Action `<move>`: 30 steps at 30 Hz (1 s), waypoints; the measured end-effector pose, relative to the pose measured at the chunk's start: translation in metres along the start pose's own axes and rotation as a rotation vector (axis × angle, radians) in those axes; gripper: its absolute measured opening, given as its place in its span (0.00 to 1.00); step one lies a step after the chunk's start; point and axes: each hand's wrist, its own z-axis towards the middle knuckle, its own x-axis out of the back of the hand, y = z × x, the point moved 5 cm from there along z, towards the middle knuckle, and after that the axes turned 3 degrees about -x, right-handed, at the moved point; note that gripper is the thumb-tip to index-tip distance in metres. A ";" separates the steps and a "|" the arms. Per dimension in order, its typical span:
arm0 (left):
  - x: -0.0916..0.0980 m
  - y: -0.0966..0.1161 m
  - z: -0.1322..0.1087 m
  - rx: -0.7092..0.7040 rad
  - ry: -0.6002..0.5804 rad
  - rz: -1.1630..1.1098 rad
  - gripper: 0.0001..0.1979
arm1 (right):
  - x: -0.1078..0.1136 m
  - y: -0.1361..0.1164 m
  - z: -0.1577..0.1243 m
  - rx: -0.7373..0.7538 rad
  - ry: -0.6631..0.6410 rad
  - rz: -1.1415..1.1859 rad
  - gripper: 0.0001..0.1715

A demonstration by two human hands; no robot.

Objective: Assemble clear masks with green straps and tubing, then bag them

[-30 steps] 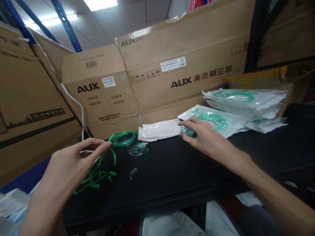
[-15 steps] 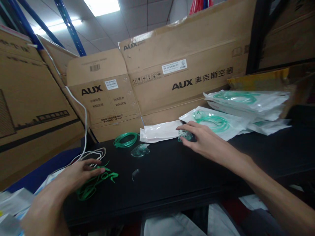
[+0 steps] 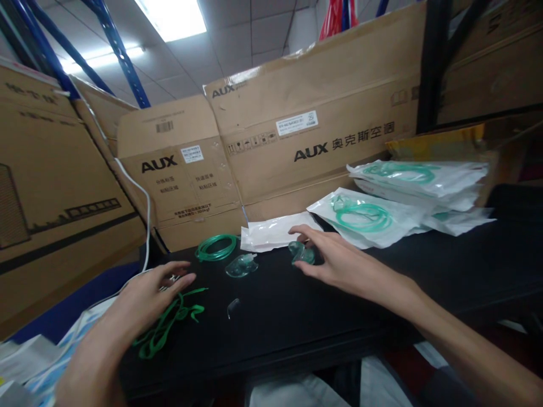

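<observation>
My right hand (image 3: 335,254) reaches over the middle of the black table with thumb and forefinger around a small clear-green plastic piece (image 3: 302,253); its exact kind is hard to make out. My left hand (image 3: 155,288) hovers over a tangle of green elastic straps (image 3: 159,333), thumb and fingers apart and nothing seen in them. Between the hands lie a clear mask (image 3: 241,265) and, nearer me, a small curved transparent piece (image 3: 233,307). Behind the mask is a coil of green tubing (image 3: 216,247).
A flat white pouch (image 3: 271,233) lies at the back. To its right, white-and-clear packages (image 3: 360,217) with green tubing are stacked. Cardboard sheets (image 3: 314,158) stand behind the black table (image 3: 271,328). A white cable (image 3: 147,209) runs down at left.
My right hand has moved left and nearer me, and the clear-green piece has moved with it. My left hand has lifted off the green straps, its fingers now a little to the right.
</observation>
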 end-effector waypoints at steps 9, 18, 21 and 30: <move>-0.054 0.146 -0.027 -0.425 -0.268 -0.353 0.18 | -0.009 -0.031 0.002 0.100 -0.019 0.083 0.17; -0.060 0.137 -0.009 -0.325 -0.128 -0.546 0.20 | -0.001 -0.036 0.007 0.141 0.189 0.248 0.19; -0.058 0.137 -0.010 -0.284 -0.125 -0.641 0.21 | 0.000 -0.030 0.009 -0.005 0.207 0.373 0.18; -0.060 0.137 -0.007 -0.328 -0.174 -0.736 0.18 | 0.002 -0.027 0.009 -0.165 0.149 0.548 0.20</move>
